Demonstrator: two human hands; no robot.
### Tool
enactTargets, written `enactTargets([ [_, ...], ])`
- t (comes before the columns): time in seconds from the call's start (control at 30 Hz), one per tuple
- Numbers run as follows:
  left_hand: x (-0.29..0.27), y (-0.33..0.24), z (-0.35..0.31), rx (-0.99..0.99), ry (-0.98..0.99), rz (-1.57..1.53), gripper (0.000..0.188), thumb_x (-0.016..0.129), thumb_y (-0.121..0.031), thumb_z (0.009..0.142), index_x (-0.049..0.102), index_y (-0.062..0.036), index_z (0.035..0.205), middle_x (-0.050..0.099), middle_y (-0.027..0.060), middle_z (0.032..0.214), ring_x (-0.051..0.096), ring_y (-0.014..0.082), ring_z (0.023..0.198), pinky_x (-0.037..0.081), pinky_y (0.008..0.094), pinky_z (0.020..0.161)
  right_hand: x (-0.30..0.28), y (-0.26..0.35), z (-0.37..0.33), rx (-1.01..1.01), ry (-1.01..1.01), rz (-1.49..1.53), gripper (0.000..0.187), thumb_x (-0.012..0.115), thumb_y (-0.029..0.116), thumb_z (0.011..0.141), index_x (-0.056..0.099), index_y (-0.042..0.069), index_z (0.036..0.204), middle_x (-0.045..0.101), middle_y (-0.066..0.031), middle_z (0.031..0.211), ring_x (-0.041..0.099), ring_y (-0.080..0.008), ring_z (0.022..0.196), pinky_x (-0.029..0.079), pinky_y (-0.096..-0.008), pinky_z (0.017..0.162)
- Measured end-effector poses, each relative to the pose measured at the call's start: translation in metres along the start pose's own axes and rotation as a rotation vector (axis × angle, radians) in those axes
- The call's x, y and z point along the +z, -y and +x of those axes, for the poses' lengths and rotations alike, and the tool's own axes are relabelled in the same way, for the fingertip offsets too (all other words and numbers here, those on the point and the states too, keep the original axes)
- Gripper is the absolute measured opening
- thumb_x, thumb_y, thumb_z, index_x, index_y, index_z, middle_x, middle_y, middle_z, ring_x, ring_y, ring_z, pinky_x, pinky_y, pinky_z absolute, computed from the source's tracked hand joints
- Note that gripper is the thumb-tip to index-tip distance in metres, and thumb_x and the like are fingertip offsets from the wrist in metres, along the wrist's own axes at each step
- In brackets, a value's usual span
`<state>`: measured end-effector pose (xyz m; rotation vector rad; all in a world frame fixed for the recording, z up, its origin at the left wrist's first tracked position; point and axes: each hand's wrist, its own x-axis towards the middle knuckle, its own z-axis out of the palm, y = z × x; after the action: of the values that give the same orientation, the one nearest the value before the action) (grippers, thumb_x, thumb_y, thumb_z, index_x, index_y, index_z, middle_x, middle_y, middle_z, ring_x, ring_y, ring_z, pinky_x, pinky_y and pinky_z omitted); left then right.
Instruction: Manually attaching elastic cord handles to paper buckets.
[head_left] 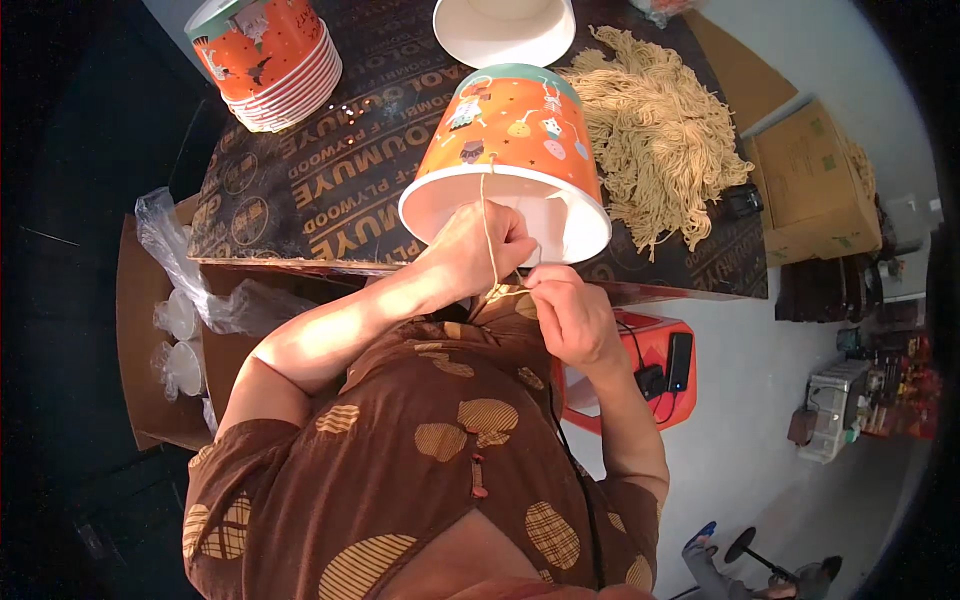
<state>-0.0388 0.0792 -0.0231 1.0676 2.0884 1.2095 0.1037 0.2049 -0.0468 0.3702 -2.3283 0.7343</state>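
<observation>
An orange paper bucket [512, 135] with printed Halloween-style figures and a green band lies tipped on the table, its white opening facing me. A thin beige cord [489, 225] comes out of its side near the rim, crosses the opening and runs over my left hand. My left hand [480, 248] is closed at the mouth of the bucket, its knuckles partly inside; what its fingers grip is hidden. Just below the rim, my right hand [575, 315] pinches the cord between thumb and fingers. Beside the bucket on the right lies a heap of beige cords [655, 130].
Nested orange buckets [270, 65] stand at the table's far left, and a white bucket [505, 30] lies behind. The dark printed plywood tabletop [350, 170] ends before me. Left below is an open carton [160, 330]; a red stool [680, 340] and a cardboard box [815, 185] are right.
</observation>
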Motion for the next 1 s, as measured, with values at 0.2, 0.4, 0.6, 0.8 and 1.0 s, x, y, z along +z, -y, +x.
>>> enactTargets([
  [0.2,0.001,0.0,0.0,0.0,-0.004,0.034,0.023,0.068,-0.014,0.085,0.063,0.0055,0.072,0.058,0.0061,0.058,0.05,0.0073,0.057,0.044,0.0315,0.052,-0.007,0.005,-0.002,0.116,0.216,-0.126,0.017,0.067,-0.002,0.082,0.055,0.0,0.093,0.064,-0.0136,0.081,0.066,-0.0307,0.071,0.053,-0.0391,0.06],
  [0.4,0.001,0.0,-0.001,-0.003,-0.004,0.04,0.023,0.069,-0.015,0.085,0.064,0.0051,0.075,0.056,0.0082,0.058,0.049,0.008,0.057,0.044,0.0324,0.053,0.01,0.011,-0.011,0.204,0.138,-0.355,0.016,0.067,0.01,0.085,0.052,0.004,0.086,0.055,-0.0091,0.065,0.063,-0.026,0.059,0.051,-0.0364,0.051],
  [0.6,0.001,-0.001,-0.002,0.004,-0.027,0.052,0.022,0.067,-0.015,0.086,0.064,0.0057,0.077,0.061,0.0108,0.06,0.055,0.0123,0.057,0.046,0.034,0.055,0.017,0.022,-0.007,0.324,0.138,-0.396,0.017,0.066,0.012,0.086,0.051,0.005,0.084,0.056,-0.0101,0.066,0.062,-0.0277,0.058,0.051,-0.0374,0.051],
  [0.8,-0.004,0.007,-0.003,0.083,0.063,0.047,0.01,0.066,-0.006,0.085,0.063,0.003,0.082,0.064,0.0098,0.071,0.061,0.0155,0.066,0.048,0.0331,0.06,0.026,0.022,-0.01,0.333,0.038,-0.331,0.014,0.065,0.008,0.085,0.052,0.005,0.085,0.057,-0.0111,0.067,0.061,-0.0286,0.057,0.049,-0.0394,0.05],
  [1.0,-0.006,0.008,-0.004,0.107,0.15,0.017,0.01,0.067,0.001,0.081,0.059,0.0,0.086,0.062,0.0096,0.073,0.061,0.0191,0.069,0.048,0.0342,0.063,0.032,0.023,-0.005,0.4,-0.084,-0.273,0.009,0.063,0.003,0.083,0.055,0.004,0.087,0.058,-0.013,0.068,0.061,-0.031,0.057,0.049,-0.0408,0.05],
])
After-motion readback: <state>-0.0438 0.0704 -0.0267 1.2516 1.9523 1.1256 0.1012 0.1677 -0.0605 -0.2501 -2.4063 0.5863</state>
